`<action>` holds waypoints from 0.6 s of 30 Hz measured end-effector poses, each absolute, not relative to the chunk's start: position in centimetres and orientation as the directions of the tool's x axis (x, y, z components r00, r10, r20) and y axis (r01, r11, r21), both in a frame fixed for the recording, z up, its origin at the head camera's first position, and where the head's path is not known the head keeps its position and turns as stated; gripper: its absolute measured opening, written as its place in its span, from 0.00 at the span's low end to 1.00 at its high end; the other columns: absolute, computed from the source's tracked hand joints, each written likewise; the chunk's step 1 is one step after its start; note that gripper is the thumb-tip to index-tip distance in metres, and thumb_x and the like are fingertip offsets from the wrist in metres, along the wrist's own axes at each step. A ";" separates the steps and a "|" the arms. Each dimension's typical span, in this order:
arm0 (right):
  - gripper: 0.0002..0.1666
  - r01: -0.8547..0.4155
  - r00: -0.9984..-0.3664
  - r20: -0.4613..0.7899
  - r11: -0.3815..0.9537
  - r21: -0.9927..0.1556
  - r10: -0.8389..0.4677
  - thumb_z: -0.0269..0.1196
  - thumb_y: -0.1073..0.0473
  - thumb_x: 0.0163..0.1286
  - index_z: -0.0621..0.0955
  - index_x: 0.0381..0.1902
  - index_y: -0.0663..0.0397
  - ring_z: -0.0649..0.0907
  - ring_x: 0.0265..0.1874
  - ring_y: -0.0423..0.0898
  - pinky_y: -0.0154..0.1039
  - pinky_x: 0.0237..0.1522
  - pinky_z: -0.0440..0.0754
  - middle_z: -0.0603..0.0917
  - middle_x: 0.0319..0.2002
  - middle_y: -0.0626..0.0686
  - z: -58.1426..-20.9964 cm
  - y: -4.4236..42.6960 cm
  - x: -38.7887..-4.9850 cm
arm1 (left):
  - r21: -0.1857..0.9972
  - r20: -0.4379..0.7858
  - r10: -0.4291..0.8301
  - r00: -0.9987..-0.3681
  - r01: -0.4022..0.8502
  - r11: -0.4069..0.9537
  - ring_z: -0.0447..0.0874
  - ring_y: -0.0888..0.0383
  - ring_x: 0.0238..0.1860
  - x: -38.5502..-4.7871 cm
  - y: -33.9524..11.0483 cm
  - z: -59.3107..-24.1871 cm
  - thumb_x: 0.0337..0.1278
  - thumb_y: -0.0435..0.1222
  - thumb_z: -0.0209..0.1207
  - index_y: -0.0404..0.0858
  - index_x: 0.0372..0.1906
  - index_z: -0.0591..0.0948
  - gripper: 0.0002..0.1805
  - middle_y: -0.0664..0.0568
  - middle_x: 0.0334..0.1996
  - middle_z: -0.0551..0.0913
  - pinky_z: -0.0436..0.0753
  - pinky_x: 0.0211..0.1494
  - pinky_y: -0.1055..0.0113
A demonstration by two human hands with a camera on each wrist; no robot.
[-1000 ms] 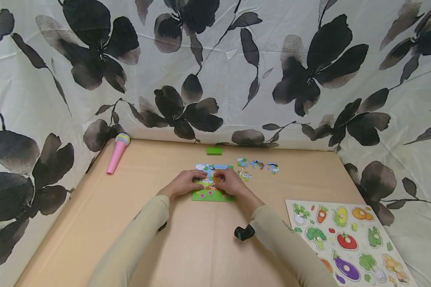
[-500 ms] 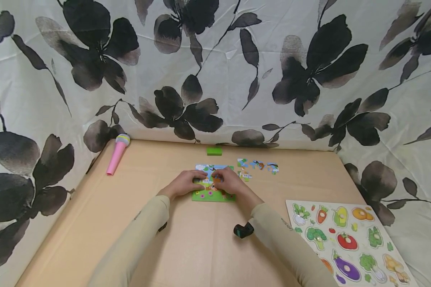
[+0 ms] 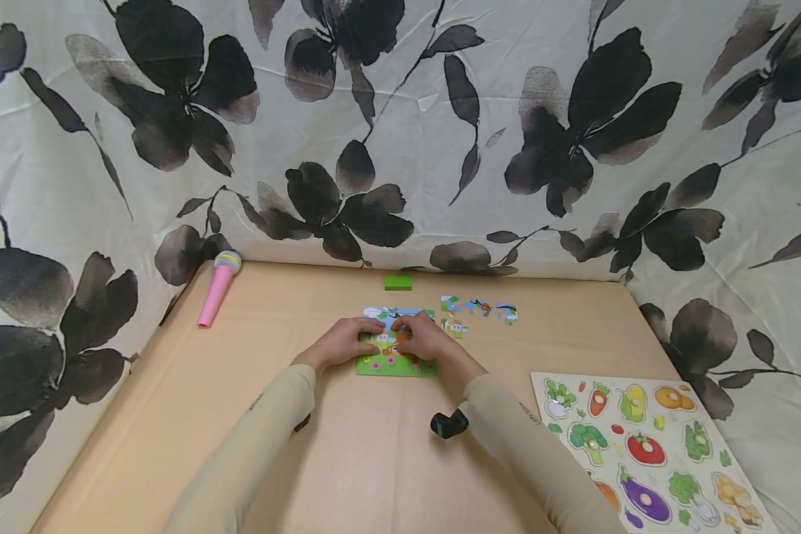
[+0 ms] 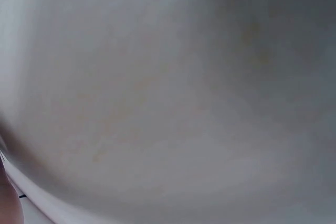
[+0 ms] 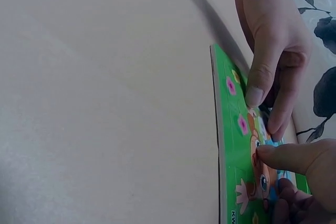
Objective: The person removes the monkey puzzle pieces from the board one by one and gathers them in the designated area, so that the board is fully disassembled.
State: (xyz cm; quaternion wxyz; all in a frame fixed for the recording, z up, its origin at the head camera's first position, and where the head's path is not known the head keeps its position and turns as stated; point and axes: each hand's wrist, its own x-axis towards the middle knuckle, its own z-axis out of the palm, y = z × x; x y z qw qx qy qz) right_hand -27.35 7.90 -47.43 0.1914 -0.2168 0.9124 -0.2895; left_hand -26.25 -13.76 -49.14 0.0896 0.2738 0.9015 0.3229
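A colorful picture puzzle (image 3: 389,364) with a green lower border lies flat on the table, between and under both hands. My left hand (image 3: 339,343) rests thumb and fingertips on its left part. The right hand (image 3: 432,341) touches the middle and right of the picture with thumb and fingertips. Seen from the right wrist, the right thumb (image 5: 294,157) presses on the brown animal's face, while the left hand (image 5: 275,35) stands over the board (image 5: 230,129). Whether a loose piece lies under the right fingers cannot be told. The left wrist view is blurred, with skin at its lower left corner.
Loose puzzle pieces (image 3: 480,306) lie behind and right of the board. A green block (image 3: 397,282) is at the back. On the left lies a pink toy microphone (image 3: 217,293). A vegetable picture board (image 3: 647,449) is at the right front. Floral cloth (image 3: 454,133) hangs behind.
The right wrist and forearm have shifted slightly left and away from me, with the right fingertips staying on the puzzle. The left hand has barely moved.
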 end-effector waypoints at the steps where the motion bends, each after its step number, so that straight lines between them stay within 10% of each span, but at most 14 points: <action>1: 0.21 -0.277 -0.833 -0.231 0.740 -0.613 -0.503 0.64 0.58 0.69 0.77 0.59 0.54 0.70 0.48 0.51 0.49 0.51 0.75 0.72 0.48 0.58 -47.4 7.9 -27.4 | 0.632 0.014 0.551 -0.834 0.435 0.642 0.69 0.46 0.67 -26.2 -13.8 -49.1 0.59 0.38 0.66 0.34 0.57 0.82 0.22 0.46 0.62 0.78 0.66 0.71 0.51; 18: 0.18 -0.222 -0.846 -0.239 0.723 -0.655 -0.477 0.65 0.61 0.67 0.77 0.54 0.53 0.69 0.47 0.51 0.47 0.48 0.75 0.71 0.47 0.58 -47.5 7.6 -27.5 | 0.631 -0.008 0.544 -0.839 0.418 0.654 0.69 0.46 0.67 -26.5 -13.8 -49.3 0.59 0.39 0.66 0.35 0.58 0.81 0.23 0.47 0.63 0.77 0.66 0.71 0.51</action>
